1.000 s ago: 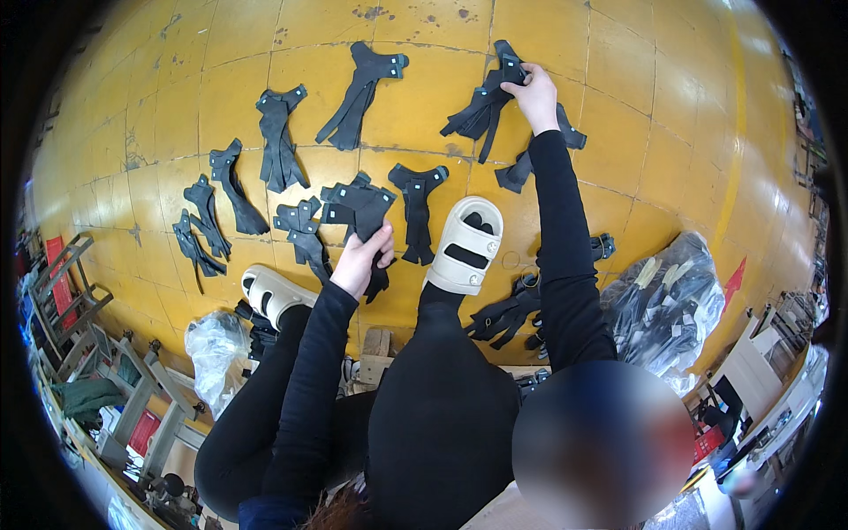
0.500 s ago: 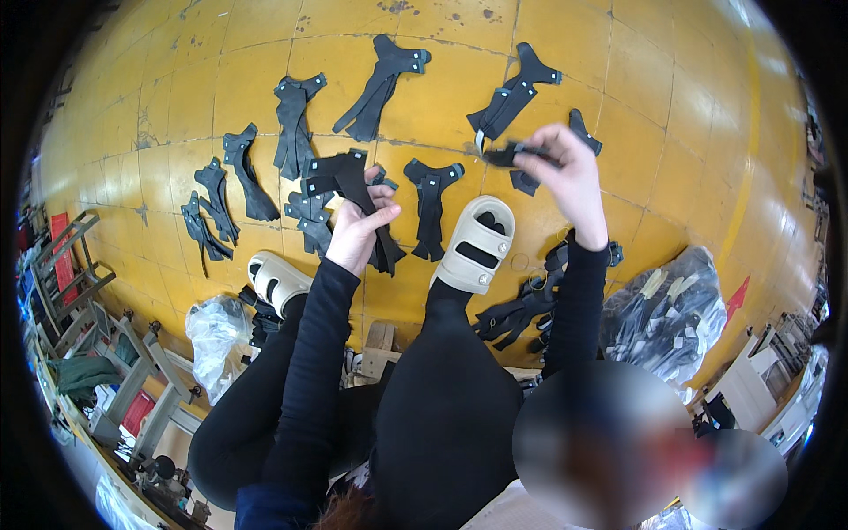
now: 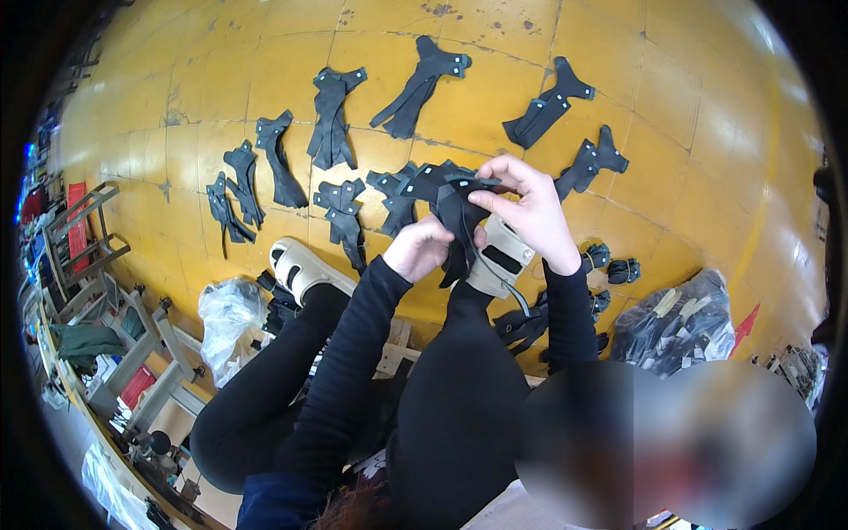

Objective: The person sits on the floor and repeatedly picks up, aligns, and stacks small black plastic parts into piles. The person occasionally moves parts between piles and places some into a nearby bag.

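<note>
Over my right shoe, a bundle of black fabric strap pieces (image 3: 452,212) with small white labels is held between both hands. My left hand (image 3: 420,250) is closed around its lower left side, some fingers hidden behind the fabric. Pinched in my right hand (image 3: 530,208) is the upper right end, by thumb and fingers. A thin dark strip (image 3: 505,281) dangles below the bundle. Just beyond it, partly covered, lies another black strap piece (image 3: 397,199) on the floor, with a small stack of strap pieces (image 3: 341,212) to its left.
More black strap groups (image 3: 332,115) lie spread across the yellow tiled floor (image 3: 495,106). My beige clogs (image 3: 305,265) stand among them. Clear plastic bags sit at left (image 3: 231,318) and right (image 3: 676,322), the right one filled with dark pieces. A metal frame (image 3: 132,353) stands far left.
My right hand has come left and nearer, bringing its black piece against the strap piece in my left hand. The whole view has shifted, so the floor pieces appear farther right.
</note>
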The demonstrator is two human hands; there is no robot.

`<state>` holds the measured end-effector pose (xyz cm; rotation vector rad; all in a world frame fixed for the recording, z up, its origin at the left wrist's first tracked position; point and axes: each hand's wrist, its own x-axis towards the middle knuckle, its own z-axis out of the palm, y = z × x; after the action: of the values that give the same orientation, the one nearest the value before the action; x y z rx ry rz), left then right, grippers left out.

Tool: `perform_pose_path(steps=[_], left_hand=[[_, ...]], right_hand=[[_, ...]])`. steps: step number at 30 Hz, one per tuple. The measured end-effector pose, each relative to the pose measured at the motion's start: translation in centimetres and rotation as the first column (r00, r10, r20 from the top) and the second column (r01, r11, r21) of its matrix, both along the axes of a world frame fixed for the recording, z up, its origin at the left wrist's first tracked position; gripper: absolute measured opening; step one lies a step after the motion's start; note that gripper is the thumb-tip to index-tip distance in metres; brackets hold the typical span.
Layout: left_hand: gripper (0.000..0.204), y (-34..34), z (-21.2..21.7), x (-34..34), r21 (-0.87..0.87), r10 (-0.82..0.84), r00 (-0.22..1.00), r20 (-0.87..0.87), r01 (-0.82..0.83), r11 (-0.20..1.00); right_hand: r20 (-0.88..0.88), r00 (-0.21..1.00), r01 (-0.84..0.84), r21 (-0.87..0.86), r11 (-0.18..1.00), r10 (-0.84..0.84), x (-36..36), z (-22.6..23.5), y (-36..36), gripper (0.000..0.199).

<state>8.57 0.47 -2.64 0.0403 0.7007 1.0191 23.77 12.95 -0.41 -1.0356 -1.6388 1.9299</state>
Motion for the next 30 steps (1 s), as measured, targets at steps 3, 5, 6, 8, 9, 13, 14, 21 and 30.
perform_pose_path(steps=[3,5,6,8,9,13,14,21,30], left_hand=[[0.053,-0.3,0.1,0.4,-0.084,0.104,0.991,0.085,-0.096,0.992],[0.06,-0.4,0.5,0.4,-0.128,0.132,0.984,0.121,-0.116,0.985],[0.059,-0.5,0.3,0.5,-0.107,0.133,0.987,0.088,-0.124,0.986],[0.057,-1.0,-0.3,0.5,-0.063,0.138,0.99,0.017,-0.136,0.989],[0.042,-1.4,-1.3,0.0,0.011,0.03,0.991,-0.132,-0.029,1.0],[0.018,0.4,-1.0,0.2,-0.16,-0.117,0.924,-0.363,0.062,0.985],[0.019,0.4,-1.1,0.4,-0.12,-0.081,0.922,-0.379,0.038,0.992],[0.015,0.1,-1.7,0.2,-0.036,-0.224,0.912,-0.343,0.226,0.974],[0.055,-0.4,-5.7,-1.1,-0.139,-0.418,0.271,-0.867,0.674,0.725]], right_hand=[[0.038,0.996,0.084,-0.012,0.996,-0.083,-0.8,-0.3,-0.3,0.023],[0.056,0.998,0.026,0.01,1.0,-0.027,-0.7,-0.7,-0.4,0.023],[0.066,0.998,-0.002,0.021,1.0,0.0,-0.6,-0.9,-0.5,0.023],[0.068,0.997,0.017,0.041,0.999,-0.02,-0.7,-0.6,-0.6,0.02],[0.069,0.997,0.027,0.051,0.998,-0.031,-0.8,-0.5,-0.7,0.018],[0.028,0.985,0.172,-0.03,0.985,-0.171,-0.2,-2.2,-1.6,0.027],[-0.001,0.963,0.267,-0.117,0.957,-0.269,-0.4,-2.4,-2.1,0.029],[-0.057,0.997,0.008,-0.56,0.829,-0.049,2.2,-4.3,-5.6,0.037],[-0.042,0.878,0.334,-0.658,0.675,-0.476,2.0,-3.8,-6.7,0.025]])
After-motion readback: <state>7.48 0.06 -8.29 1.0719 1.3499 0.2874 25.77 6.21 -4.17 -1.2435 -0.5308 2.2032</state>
